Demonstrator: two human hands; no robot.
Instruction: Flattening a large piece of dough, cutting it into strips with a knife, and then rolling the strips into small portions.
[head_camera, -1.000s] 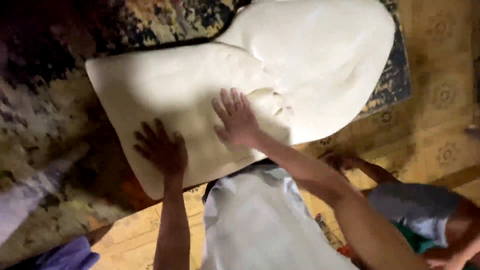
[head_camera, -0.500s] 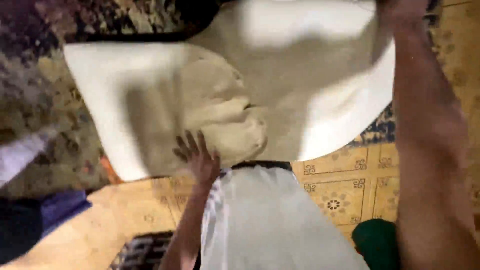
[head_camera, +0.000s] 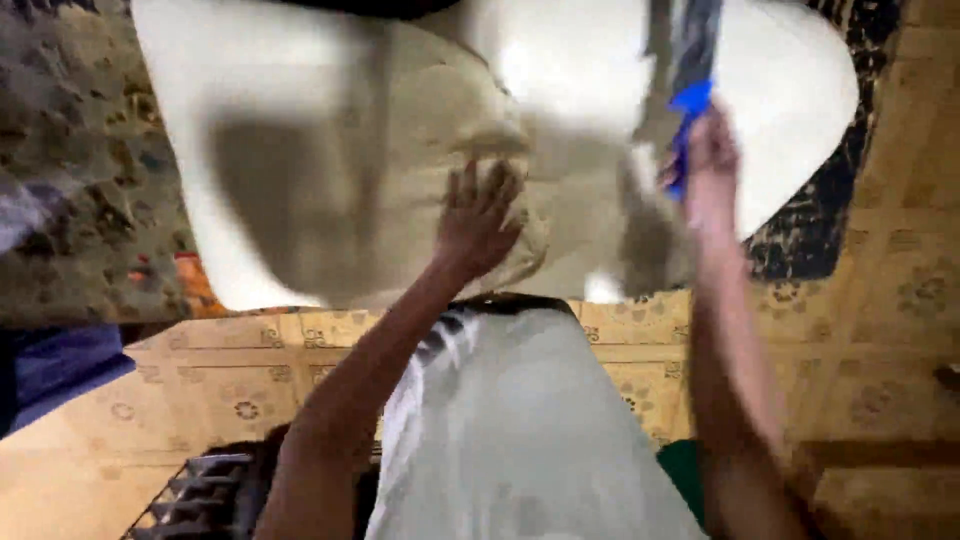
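A large cream cloth (head_camera: 330, 150) lies spread on the floor, with a folded, rumpled part in its middle. My left hand (head_camera: 480, 215) presses flat on that rumpled part, fingers spread. My right hand (head_camera: 710, 165) hovers over the cloth's right half, closed around a blue-handled tool (head_camera: 692, 100) whose long dark part points away from me. The picture is blurred, so I cannot tell what kind of tool it is.
A dark patterned rug (head_camera: 70, 170) lies under the cloth. Yellow patterned floor tiles (head_camera: 900, 300) run along the near side and right. My white garment (head_camera: 510, 430) fills the lower middle. A purple cloth (head_camera: 50, 365) is at the left, a dark ribbed object (head_camera: 200, 490) at the lower left.
My right hand left the cloth, reached far up, and is now back over it holding the blue-handled tool. My left hand slid right onto the rumpled fold.
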